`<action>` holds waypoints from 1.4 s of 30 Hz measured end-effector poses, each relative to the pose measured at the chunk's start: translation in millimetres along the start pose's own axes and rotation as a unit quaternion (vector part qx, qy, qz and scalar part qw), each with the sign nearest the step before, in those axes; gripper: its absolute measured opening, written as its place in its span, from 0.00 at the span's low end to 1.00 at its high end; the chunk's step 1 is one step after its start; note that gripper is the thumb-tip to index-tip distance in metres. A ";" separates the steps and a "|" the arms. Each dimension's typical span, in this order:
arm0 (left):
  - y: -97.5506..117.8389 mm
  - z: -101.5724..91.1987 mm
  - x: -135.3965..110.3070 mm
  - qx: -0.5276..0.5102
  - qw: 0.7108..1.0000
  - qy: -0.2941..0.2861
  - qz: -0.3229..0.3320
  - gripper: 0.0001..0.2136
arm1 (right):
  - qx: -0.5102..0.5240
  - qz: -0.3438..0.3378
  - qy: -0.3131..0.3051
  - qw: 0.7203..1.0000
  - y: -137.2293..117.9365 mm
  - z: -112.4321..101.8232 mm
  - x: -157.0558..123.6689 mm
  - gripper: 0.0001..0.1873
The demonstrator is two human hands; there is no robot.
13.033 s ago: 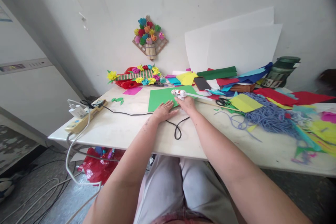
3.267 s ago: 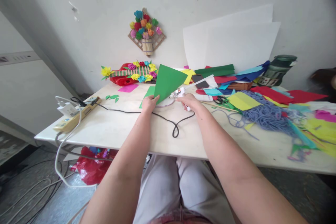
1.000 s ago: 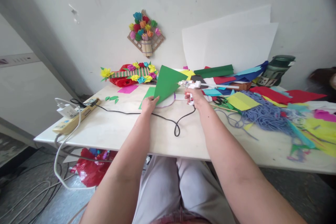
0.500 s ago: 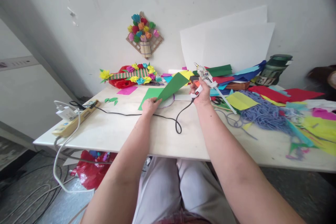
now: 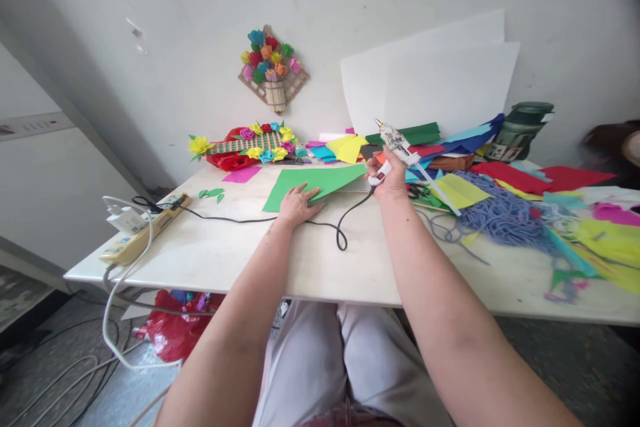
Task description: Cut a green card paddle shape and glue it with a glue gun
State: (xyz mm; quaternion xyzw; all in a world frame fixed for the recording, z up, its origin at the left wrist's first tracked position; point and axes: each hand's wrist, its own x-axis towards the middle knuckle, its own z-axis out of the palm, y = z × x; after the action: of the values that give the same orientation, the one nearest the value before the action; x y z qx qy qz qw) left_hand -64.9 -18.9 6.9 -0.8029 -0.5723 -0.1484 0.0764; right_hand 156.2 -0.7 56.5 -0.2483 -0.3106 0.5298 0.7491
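My left hand [image 5: 299,205] lies with its fingers spread on a green sheet of paper [image 5: 285,185], pressing it down near its front edge. The sheet's right end rises slightly off the table. Wrapped round the handle of a white hot glue gun [image 5: 400,145], my right hand [image 5: 391,173] holds it above the table, metal nozzle up and to the left. A white glue stick [image 5: 443,195] sticks out of its back end. From the handle a black cord [image 5: 341,233] loops over the table to a power strip [image 5: 145,230] at the left.
Several small green paper leaves [image 5: 212,193] lie left of the sheet. Behind it is a woven piece trimmed with paper flowers [image 5: 245,145]. To the right are blue-grey yarn [image 5: 505,217], coloured paper [image 5: 547,177] and a dark green bottle [image 5: 523,133].
My left hand has let go of the lifted part of the green sheet and flattened it out, sliding slightly right. My right hand still holds the glue gun, almost unmoved.
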 end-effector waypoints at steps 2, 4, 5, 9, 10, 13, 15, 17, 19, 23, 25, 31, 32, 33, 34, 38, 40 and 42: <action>-0.1 2.2 1.4 0.007 0.999 -0.017 0.032 0.27 | -0.039 -0.006 0.006 0.999 -1.6 0.7 -0.1 0.13; 0.0 3.8 1.9 0.010 0.998 -0.031 0.045 0.27 | -0.076 -0.021 0.008 0.997 -2.2 1.5 -0.5 0.13; 0.3 4.2 1.8 0.012 0.998 -0.037 0.049 0.27 | -0.090 -0.029 0.008 0.995 -2.0 1.9 -0.6 0.13; 2.6 3.8 0.9 0.030 0.997 -0.050 0.055 0.28 | -0.121 -0.058 0.019 0.991 -0.1 3.0 -0.7 0.12; 3.4 3.5 0.8 0.034 0.997 -0.052 0.055 0.29 | -0.127 -0.061 0.023 0.990 0.2 3.3 -0.7 0.12; 6.2 2.5 1.2 0.042 0.996 -0.055 0.057 0.29 | -0.141 -0.067 0.037 0.987 -0.1 4.8 -1.2 0.11; 8.4 1.8 1.7 0.043 0.996 -0.053 0.057 0.29 | -0.148 -0.072 0.044 0.985 -1.1 6.0 -2.0 0.10; 10.8 1.0 2.1 0.043 0.996 -0.050 0.054 0.29 | -0.156 -0.075 0.044 0.984 -2.2 7.2 -3.0 0.10; 13.2 0.3 2.1 0.044 0.997 -0.047 0.051 0.29 | -0.167 -0.077 0.039 0.982 -2.9 8.1 -3.9 0.10; 17.1 -0.1 2.3 0.052 0.997 -0.043 0.046 0.32 | -0.196 -0.080 0.028 0.977 -2.5 9.4 -5.3 0.11; 18.0 0.6 2.8 0.053 0.997 -0.047 0.044 0.34 | -0.205 -0.082 0.027 0.975 -1.5 9.9 -5.7 0.11; 16.6 4.6 3.6 0.031 0.998 -0.050 0.030 0.42 | -0.228 -0.106 0.017 0.968 1.0 10.8 -6.7 0.11; 16.2 5.2 3.3 0.021 0.998 -0.053 0.029 0.43 | -0.235 -0.116 0.013 0.965 0.7 11.2 -7.3 0.11; 16.0 5.7 3.0 0.010 0.998 -0.057 0.028 0.44 | -0.242 -0.126 0.008 0.962 0.2 11.7 -8.0 0.11; 16.0 6.0 2.6 -0.001 0.998 -0.063 0.028 0.45 | -0.248 -0.134 0.001 0.959 -0.4 12.5 -8.9 0.11; 16.9 5.0 -0.2 -0.021 0.998 -0.055 0.016 0.46 | -0.251 -0.136 -0.025 0.958 -2.8 16.1 -12.7 0.11; 17.2 3.0 -2.2 -0.014 0.999 -0.033 -0.009 0.45 | -0.246 -0.131 -0.029 0.960 -3.0 17.3 -13.8 0.11; 17.3 0.2 -4.3 0.002 0.999 -0.012 -0.031 0.43 | -0.245 -0.128 -0.028 0.961 -2.4 17.6 -14.2 0.11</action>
State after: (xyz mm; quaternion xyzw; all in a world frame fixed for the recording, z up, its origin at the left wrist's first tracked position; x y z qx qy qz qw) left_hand -49.9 -28.4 6.2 -0.7862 -0.5982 -0.1402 0.0665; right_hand 141.5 -14.2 67.3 -0.3673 -0.4807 0.3443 0.7180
